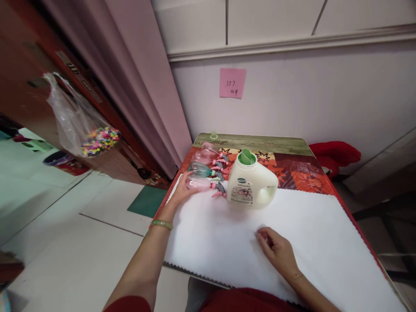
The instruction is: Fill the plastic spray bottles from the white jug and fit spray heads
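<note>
Several small spray bottles lie on their sides in a row at the table's left edge, their trigger heads pointing right. My left hand (pixel 183 190) grips the base of the nearest one, a clear pink spray bottle (pixel 199 183), between thumb and fingers. Just beyond it lies a green spray bottle (pixel 199 169), then a pink spray bottle (pixel 202 158). Right of their triggers stands a large cream-white detergent jug (pixel 238 182), upright, with a green spout (pixel 246 157) in its uncapped mouth. My right hand (pixel 278 252) rests on the white cloth, fingers curled loosely inward, with nothing visible in them.
A white cloth (pixel 308 229) covers the near part of the table, over a red patterned cover (pixel 302 173). A small clear greenish cap (pixel 213 135) sits at the far edge, against the wall. A plastic bag of colourful pieces (pixel 100 141) hangs from the door at left.
</note>
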A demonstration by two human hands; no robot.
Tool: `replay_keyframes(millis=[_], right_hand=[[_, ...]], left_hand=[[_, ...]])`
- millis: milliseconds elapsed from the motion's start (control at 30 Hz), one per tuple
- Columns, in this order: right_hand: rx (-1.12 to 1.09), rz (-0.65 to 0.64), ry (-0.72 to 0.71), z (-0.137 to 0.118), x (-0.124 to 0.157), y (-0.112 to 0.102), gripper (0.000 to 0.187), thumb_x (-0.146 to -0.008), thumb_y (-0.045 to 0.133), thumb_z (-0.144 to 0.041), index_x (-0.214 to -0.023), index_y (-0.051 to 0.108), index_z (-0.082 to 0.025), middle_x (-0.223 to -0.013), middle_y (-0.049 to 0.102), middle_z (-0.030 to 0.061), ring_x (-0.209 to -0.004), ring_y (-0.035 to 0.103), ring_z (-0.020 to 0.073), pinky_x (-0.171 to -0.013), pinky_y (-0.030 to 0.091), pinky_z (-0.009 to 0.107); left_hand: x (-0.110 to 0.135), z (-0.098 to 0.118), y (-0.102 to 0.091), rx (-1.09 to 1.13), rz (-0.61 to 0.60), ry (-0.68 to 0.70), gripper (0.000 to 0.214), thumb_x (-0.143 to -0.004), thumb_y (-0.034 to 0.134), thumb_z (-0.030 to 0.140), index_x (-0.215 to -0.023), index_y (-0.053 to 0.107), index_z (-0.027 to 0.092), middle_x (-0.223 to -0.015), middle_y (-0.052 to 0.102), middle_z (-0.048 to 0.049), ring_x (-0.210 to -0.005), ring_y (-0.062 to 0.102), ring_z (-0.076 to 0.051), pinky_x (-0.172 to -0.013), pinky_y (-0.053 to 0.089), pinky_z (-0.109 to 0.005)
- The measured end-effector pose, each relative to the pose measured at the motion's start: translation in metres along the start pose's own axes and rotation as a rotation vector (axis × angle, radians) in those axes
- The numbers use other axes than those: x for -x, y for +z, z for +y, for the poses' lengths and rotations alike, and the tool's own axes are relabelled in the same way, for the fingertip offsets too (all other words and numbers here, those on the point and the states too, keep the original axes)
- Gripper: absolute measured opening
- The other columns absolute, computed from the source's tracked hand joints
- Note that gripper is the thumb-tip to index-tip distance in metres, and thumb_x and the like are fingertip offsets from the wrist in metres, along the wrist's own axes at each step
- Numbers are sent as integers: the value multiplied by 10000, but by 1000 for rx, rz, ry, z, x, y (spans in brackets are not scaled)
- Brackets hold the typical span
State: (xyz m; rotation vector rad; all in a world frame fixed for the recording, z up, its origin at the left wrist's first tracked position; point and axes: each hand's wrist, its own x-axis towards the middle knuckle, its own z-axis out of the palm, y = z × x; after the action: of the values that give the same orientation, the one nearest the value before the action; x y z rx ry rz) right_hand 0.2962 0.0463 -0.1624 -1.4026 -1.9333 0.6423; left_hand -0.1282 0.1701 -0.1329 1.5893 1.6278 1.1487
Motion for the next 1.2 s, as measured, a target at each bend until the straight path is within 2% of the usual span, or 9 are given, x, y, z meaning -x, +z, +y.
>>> replay_keyframes(millis=[267, 367, 533, 700, 800, 867, 967, 1100, 1200], right_hand=[[-88, 52, 78, 6, 5, -7, 336, -1021, 529, -506, -1021, 695, -212, -682, 658, -6, -564, 606, 151, -581, 531, 254], [78, 205, 86, 22, 6, -32, 404, -1015, 523, -541, -1166, 681, -202, -1010, 761, 90, -896, 722, 227, -810, 596, 334], [598, 241, 178, 76, 21, -81, 800, -998, 379, -699, -1552, 442, -125, -1622, 429, 240, -1521, 365, 412, -1213, 307, 628], [764, 100, 328, 118, 42, -90, 863, -1004, 254, -734, -1621, 346, -137, -1679, 339, 230, -1568, 269, 429, -1214, 238, 672], [760, 112, 327, 122, 43, -87, 896, -994, 245, -756, -1627, 331, -129, -1676, 346, 229, -1565, 274, 424, -1221, 224, 666], [737, 136, 322, 120, 42, -86, 921, -987, 249, -765, -1627, 317, -106, -1666, 358, 240, -1558, 289, 419, -1225, 220, 660], [689, 176, 316, 118, 41, -88, 932, -984, 266, -763, -1610, 321, -75, -1633, 405, 255, -1540, 324, 405, -1233, 224, 646], [644, 211, 299, 120, 43, -89, 915, -984, 271, -764, -1564, 384, -65, -1592, 461, 255, -1522, 361, 382, -1248, 219, 624], [629, 221, 290, 123, 44, -89, 912, -979, 267, -770, -1535, 423, -64, -1579, 480, 252, -1511, 377, 381, -1252, 219, 618]], left_hand=[[37, -1, 18, -89, 228, -155, 1211, -684, 839, 623, -1614, 211, 168, -1655, 289, -266, -1458, 449, -380, -1166, 413, -511], [75, 6, 22, -193, 296, -212, 1051, -822, 693, 670, -1600, 277, 98, -1651, 293, -302, -1549, 276, -442, -1253, 221, -609], [139, 9, 28, -652, 251, -265, 923, -961, 423, 683, -1602, 329, 26, -1698, 209, -321, -1601, 127, -444, -1257, 71, -654], [157, 12, 31, -776, 254, -312, 900, -967, 389, 680, -1572, 373, 15, -1665, 247, -363, -1588, 156, -472, -1222, 75, -714], [146, 42, 44, -629, 355, -181, 751, -975, 453, 603, -1491, 482, 57, -1593, 390, -329, -1552, 255, -470, -1213, 144, -724], [138, 75, 67, -442, 256, 19, 513, -979, 502, 529, -1328, 630, 176, -1380, 616, -211, -1412, 488, -390, -1207, 304, -628], [128, 129, 124, -75, -108, 215, 251, -968, 579, 453, -1064, 726, 274, -1133, 716, -113, -1185, 646, -317, -1109, 471, -524], [106, 179, 213, 387, -333, 78, 462, -920, 686, 453, -1333, 631, 255, -1352, 653, -152, -1277, 625, -308, -1119, 467, -520], [78, 197, 261, 541, -292, -24, 672, -896, 727, 451, -1485, 486, 237, -1490, 545, -180, -1497, 424, -337, -1211, 341, -532]])
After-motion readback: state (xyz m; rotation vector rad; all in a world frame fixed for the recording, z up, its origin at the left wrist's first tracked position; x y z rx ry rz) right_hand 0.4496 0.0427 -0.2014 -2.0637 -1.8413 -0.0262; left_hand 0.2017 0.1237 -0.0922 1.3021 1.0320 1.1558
